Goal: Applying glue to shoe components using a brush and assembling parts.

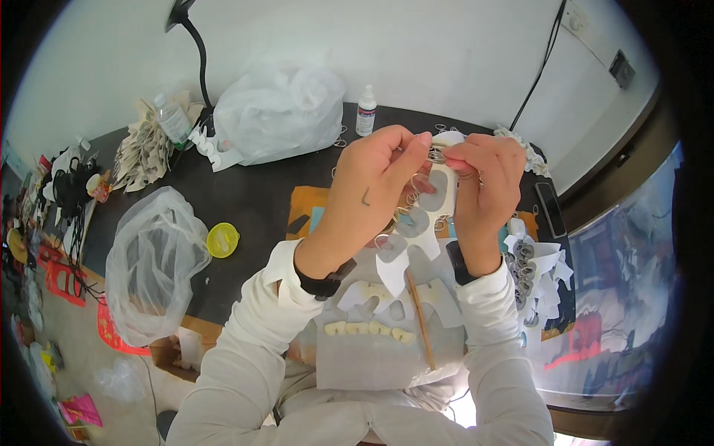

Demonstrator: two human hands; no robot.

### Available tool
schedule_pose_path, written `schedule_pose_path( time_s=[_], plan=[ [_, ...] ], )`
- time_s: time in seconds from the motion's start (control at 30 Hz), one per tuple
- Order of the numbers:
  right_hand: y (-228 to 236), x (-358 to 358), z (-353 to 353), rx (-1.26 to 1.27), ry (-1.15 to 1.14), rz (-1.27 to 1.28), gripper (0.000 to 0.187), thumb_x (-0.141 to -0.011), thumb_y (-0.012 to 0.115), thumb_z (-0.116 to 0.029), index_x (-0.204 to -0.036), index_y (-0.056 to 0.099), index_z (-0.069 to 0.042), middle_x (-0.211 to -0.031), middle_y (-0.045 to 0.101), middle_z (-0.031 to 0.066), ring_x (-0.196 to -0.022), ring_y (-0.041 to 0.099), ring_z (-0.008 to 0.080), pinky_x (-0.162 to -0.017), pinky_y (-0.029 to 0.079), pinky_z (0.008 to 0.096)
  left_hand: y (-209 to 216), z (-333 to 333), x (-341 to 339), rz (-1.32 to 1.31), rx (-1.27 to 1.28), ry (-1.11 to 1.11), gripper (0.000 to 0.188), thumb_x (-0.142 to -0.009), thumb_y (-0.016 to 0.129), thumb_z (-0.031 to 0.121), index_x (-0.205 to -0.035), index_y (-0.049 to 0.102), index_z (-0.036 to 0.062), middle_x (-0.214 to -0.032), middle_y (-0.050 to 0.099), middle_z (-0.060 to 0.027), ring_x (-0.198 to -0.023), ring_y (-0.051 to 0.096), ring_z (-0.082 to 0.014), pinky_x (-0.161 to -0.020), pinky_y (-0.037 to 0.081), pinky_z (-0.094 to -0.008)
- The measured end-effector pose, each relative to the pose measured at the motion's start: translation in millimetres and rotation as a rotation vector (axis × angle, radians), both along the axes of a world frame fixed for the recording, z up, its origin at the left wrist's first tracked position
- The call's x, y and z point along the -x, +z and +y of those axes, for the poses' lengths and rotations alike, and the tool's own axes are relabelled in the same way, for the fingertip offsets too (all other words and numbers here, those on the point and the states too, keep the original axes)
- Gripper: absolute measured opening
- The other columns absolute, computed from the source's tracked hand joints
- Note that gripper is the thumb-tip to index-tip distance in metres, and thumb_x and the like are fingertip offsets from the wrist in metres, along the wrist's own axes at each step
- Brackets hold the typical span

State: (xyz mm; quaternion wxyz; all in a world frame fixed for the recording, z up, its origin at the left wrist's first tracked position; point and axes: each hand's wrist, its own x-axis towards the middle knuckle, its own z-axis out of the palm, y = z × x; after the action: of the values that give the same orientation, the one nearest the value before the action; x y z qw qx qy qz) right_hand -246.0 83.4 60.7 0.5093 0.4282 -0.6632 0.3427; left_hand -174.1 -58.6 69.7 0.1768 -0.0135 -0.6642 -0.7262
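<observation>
In front of me, my left hand (372, 182) and my right hand (487, 178) are raised close together. Thumb and fingers of both are pinched at a small silver ring-like metal piece (436, 154) between them. Fingers partly cover it, so its exact kind is unclear. Just beneath hangs or lies a white sheet with rounded cut-outs (444, 199), and several thin metal rings (415, 183) show around it. Nearer me, a row of cream tooth-shaped pieces (368, 328) lies on a pale grey sheet (372, 364). A thin wooden stick (420, 320) rests beside them.
On the black table (260, 201) stand a white bottle (366, 111), a large white plastic bag (282, 115), a clear bag (156, 260) and a yellow-rimmed small tub (222, 240). At right are a phone (550, 204) and white cut pieces with round metal parts (532, 275).
</observation>
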Motion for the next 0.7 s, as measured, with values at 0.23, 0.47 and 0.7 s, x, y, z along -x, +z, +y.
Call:
schedule_pose_path(
  time_s=[0.23,0.47,0.7],
  plan=[
    [6.5,3.1,0.7,-0.087,0.052,-0.135,0.004,-0.079,0.071,-0.014,-0.082,0.068,-0.015,-0.087,0.059,-0.0002,-0.091,0.053,0.0221,-0.104,0.031,0.0498,3.9,-14.2,2.6,0.015,-0.005,-0.016,0.029,-0.097,0.062,0.029,-0.089,0.065,0.0012,-0.078,0.062,0.0,-0.068,0.059,-0.0058,-0.061,0.046,-0.0207],
    [18.7,0.5,4.6,-0.208,0.091,-0.138,0.012,-0.073,0.076,-0.016,-0.083,0.068,-0.017,-0.086,0.059,-0.003,-0.094,0.054,0.0205,-0.109,0.026,0.0521,2.4,-20.3,2.4,0.018,-0.017,0.015,0.035,-0.094,0.064,0.034,-0.085,0.065,0.0001,-0.07,0.065,-0.0016,-0.06,0.059,-0.007,-0.052,0.041,-0.022],
    [15.1,4.6,3.2,-0.254,-0.032,-0.033,0.018,-0.065,0.073,-0.011,-0.077,0.061,-0.016,-0.084,0.059,-0.003,-0.09,0.055,0.0208,-0.108,0.03,0.0504,-5.3,-15.4,5.4,0.021,0.205,0.045,0.024,-0.094,0.066,0.026,-0.087,0.065,0.0025,-0.072,0.064,0.0003,-0.064,0.057,-0.0055,-0.058,0.043,-0.021]
  ],
)
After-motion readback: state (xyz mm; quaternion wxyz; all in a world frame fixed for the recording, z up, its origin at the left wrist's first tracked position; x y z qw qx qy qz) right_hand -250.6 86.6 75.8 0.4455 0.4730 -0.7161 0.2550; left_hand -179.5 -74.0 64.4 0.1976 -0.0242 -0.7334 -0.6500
